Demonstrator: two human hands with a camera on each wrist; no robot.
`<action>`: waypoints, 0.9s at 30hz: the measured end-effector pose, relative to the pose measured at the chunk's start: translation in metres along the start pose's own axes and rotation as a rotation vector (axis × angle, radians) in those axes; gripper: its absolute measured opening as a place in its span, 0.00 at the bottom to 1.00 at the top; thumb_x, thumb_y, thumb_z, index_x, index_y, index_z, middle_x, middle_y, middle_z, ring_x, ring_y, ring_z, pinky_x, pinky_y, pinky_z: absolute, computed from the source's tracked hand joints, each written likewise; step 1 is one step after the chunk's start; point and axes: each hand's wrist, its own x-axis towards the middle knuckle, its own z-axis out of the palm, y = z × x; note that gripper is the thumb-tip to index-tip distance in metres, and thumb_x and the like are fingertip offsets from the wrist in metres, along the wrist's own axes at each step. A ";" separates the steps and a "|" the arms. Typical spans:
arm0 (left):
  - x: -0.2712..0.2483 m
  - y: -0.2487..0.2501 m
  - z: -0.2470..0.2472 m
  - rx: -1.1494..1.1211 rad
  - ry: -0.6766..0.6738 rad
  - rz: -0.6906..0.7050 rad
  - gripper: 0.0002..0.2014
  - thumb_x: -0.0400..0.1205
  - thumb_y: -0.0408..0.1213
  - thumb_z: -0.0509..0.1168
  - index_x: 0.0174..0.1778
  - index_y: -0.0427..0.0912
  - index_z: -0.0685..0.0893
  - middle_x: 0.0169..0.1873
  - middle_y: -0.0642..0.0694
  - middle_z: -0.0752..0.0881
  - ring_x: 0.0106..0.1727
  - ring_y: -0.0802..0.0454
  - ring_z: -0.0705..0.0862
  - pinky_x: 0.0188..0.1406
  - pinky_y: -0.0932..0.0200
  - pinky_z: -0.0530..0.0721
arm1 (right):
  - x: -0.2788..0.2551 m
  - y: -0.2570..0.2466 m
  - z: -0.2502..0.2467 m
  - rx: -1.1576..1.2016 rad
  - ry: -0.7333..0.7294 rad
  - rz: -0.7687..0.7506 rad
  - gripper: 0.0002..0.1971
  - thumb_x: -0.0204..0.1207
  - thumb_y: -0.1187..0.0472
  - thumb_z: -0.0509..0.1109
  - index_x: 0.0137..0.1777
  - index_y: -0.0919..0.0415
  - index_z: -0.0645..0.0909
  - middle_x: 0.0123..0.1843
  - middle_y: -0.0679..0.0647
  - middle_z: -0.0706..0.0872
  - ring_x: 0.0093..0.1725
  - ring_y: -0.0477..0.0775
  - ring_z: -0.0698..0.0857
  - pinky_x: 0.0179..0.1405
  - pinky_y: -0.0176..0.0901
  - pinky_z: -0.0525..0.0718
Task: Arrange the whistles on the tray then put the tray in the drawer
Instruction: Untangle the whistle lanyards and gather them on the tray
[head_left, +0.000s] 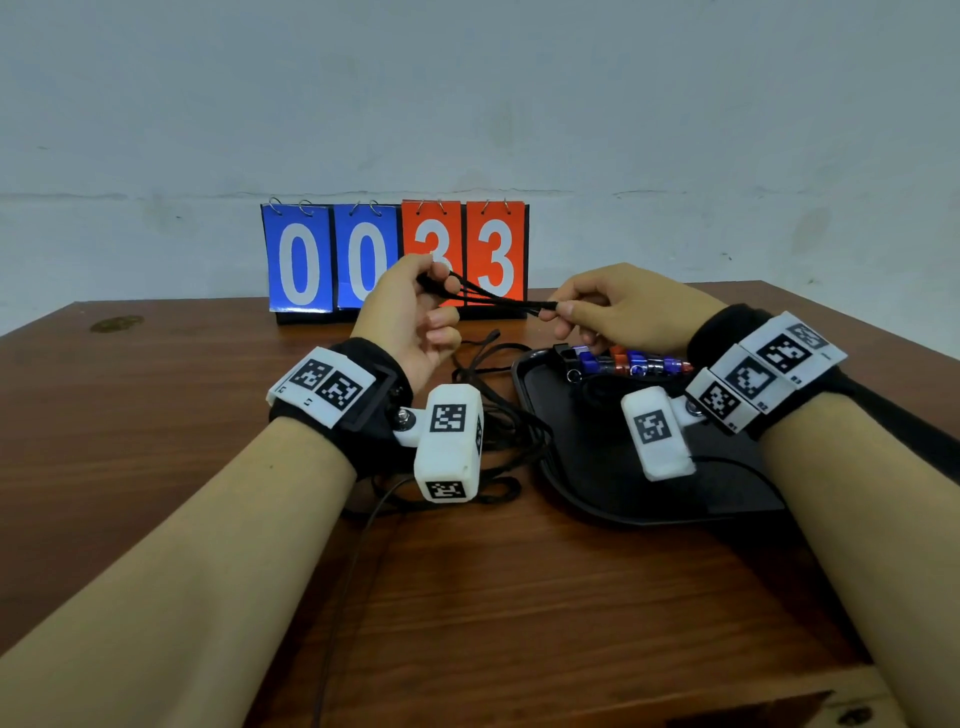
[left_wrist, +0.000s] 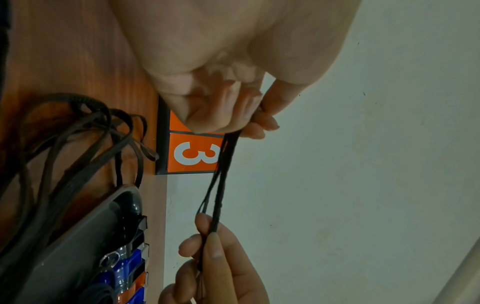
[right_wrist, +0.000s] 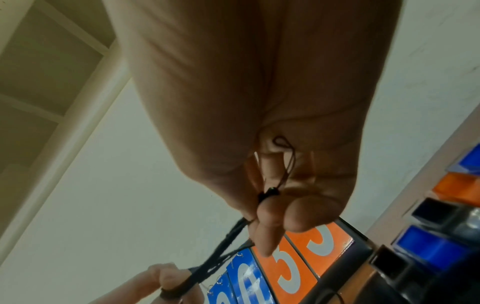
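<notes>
Both hands hold a folded black lanyard (head_left: 488, 297) stretched between them above the table. My left hand (head_left: 428, 283) pinches its left end with thumb and forefinger; the right hand (head_left: 558, 312) pinches the other end. In the left wrist view the lanyard (left_wrist: 221, 174) runs from my left fingers down to the right hand (left_wrist: 210, 242). The right wrist view shows the right fingertips (right_wrist: 270, 207) pinching the strands. Several whistles (head_left: 631, 361), black, blue and orange, lie in a row at the far end of the black tray (head_left: 597, 467), below the right hand.
A tangle of loose black lanyards (head_left: 498, 415) lies on the wooden table (head_left: 156, 415) left of the tray, partly under my left wrist. A flip scoreboard (head_left: 395, 260) reading 0033 stands at the back against the wall.
</notes>
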 end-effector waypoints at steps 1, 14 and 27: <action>0.000 0.000 0.000 0.014 0.010 0.013 0.10 0.86 0.41 0.61 0.40 0.45 0.78 0.34 0.51 0.80 0.22 0.58 0.63 0.18 0.67 0.60 | -0.001 0.000 -0.001 0.024 0.001 0.005 0.09 0.89 0.60 0.61 0.56 0.55 0.84 0.47 0.47 0.91 0.31 0.35 0.83 0.36 0.30 0.84; 0.003 -0.003 0.000 0.131 0.188 0.071 0.05 0.83 0.38 0.68 0.50 0.42 0.86 0.45 0.48 0.90 0.21 0.60 0.72 0.19 0.67 0.66 | 0.000 -0.005 -0.011 0.618 0.082 0.123 0.08 0.85 0.67 0.60 0.50 0.59 0.81 0.31 0.52 0.78 0.28 0.49 0.75 0.30 0.39 0.78; -0.003 -0.010 0.010 0.374 0.113 -0.054 0.06 0.83 0.38 0.71 0.46 0.44 0.80 0.30 0.52 0.81 0.19 0.60 0.66 0.17 0.67 0.65 | -0.006 0.004 -0.025 0.183 0.262 0.298 0.22 0.81 0.38 0.66 0.45 0.58 0.87 0.35 0.51 0.87 0.32 0.47 0.83 0.33 0.39 0.79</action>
